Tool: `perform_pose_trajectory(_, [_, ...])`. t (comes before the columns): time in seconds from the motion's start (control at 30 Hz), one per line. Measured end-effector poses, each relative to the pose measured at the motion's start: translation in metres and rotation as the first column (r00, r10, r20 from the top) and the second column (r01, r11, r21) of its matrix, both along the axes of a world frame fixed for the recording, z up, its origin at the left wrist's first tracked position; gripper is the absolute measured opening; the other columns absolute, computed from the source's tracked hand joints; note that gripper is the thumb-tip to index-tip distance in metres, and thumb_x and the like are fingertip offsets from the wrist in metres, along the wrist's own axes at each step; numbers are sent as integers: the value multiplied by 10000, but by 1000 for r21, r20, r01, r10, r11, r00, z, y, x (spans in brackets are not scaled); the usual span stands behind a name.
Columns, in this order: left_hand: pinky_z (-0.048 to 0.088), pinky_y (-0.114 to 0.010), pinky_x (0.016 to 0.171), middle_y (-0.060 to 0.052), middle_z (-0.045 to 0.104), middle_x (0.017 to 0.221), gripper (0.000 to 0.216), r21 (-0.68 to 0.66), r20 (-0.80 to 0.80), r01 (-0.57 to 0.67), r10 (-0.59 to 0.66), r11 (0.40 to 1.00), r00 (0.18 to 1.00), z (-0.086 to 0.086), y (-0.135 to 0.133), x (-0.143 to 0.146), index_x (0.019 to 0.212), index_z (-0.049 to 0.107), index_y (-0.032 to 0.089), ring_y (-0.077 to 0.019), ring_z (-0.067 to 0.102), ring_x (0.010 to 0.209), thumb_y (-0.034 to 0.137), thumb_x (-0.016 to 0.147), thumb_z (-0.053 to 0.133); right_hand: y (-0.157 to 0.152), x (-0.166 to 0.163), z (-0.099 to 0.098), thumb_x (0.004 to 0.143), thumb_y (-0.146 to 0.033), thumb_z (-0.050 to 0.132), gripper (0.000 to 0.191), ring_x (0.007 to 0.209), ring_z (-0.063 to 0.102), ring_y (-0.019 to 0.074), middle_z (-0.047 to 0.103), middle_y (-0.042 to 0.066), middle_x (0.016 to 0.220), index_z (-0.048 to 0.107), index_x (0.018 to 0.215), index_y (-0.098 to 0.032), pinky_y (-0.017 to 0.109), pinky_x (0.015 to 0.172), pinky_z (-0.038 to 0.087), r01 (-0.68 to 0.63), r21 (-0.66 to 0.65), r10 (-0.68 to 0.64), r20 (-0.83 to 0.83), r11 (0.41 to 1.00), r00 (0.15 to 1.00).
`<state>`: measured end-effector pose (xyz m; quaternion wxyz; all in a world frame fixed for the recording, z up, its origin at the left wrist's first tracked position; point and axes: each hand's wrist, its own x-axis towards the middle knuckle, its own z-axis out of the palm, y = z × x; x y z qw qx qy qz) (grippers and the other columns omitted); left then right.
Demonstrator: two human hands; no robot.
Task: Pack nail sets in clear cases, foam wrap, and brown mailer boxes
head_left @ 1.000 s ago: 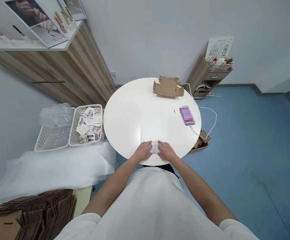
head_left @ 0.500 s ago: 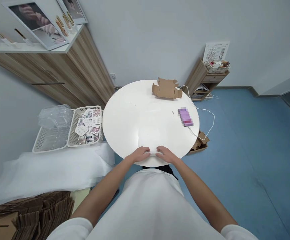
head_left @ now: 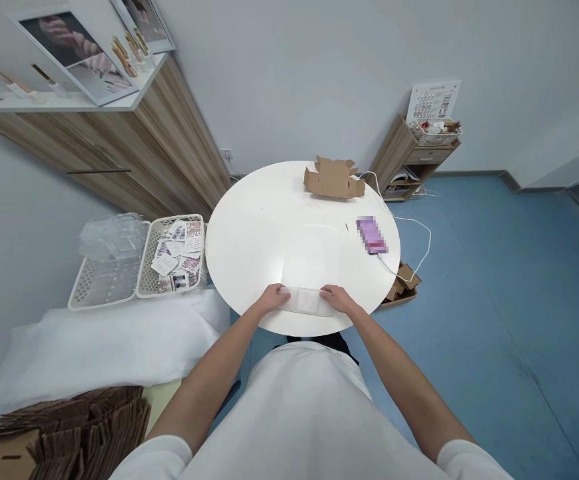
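At the near edge of the round white table point(head_left: 242, 247), a flat, whitish folded strip of wrapping sheet point(head_left: 308, 301) stretches between my hands. A paler square shows at its middle; what lies inside, if anything, is hidden. My left hand point(head_left: 273, 297) grips the strip's left end, thumb on top. At the right end, my right hand point(head_left: 338, 298) holds it in the same way, fingers closed. A faint, thin white sheet seems to lie on the tabletop just beyond the strip.
An unfolded cardboard box point(head_left: 334, 179) lies at the table's far side. A purple phone point(head_left: 372, 235) with a white cable point(head_left: 422, 227) is at right. On the left stand white baskets point(head_left: 144, 267) of cards and clear plastic packs, white sheets point(head_left: 119, 340) and stacked flat cardboard point(head_left: 79, 433).
My hands have moved slightly apart. The strip between them, a narrow roll before, now lies wider and flat, with more of its face showing.
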<state>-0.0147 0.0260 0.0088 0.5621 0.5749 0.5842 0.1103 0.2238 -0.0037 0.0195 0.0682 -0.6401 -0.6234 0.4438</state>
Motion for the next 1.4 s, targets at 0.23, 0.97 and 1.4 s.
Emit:
perform_pose_trajectory(0.23, [373, -246, 551, -24, 560, 683, 279, 124, -329, -66, 104, 990, 938, -4, -11, -5, 778, 523, 168, -163, 539, 654, 429, 678, 541, -21, 1, -7, 776, -136, 398, 330, 994, 484, 206, 525, 95, 1099, 474, 1093, -187, 301, 777, 376, 117, 196, -181, 353, 974, 918])
perform_pose_trajectory(0.97, [312, -371, 857, -73, 547, 1023, 450, 458, -374, 579, -445, 674, 814, 14, -34, 5, 1035, 532, 214, -247, 466, 979, 482, 674, 532, -30, -28, 13, 687, -325, 555, 463, 1096, 418, 240, 500, 102, 1148, 433, 1109, -179, 365, 876, 313, -421, 216, 378, 212, 881, 901])
perform_pose_trajectory(1.4, [395, -265, 654, -33, 613, 873, 378, 156, -107, 157, -141, 975, 984, 10, 7, -13, 873, 592, 192, -187, 549, 792, 505, 693, 482, 48, -24, 18, 770, -454, 459, 316, 853, 546, 202, 597, 51, 962, 563, 974, -237, 285, 670, 399, -306, 16, 304, 71, 952, 950])
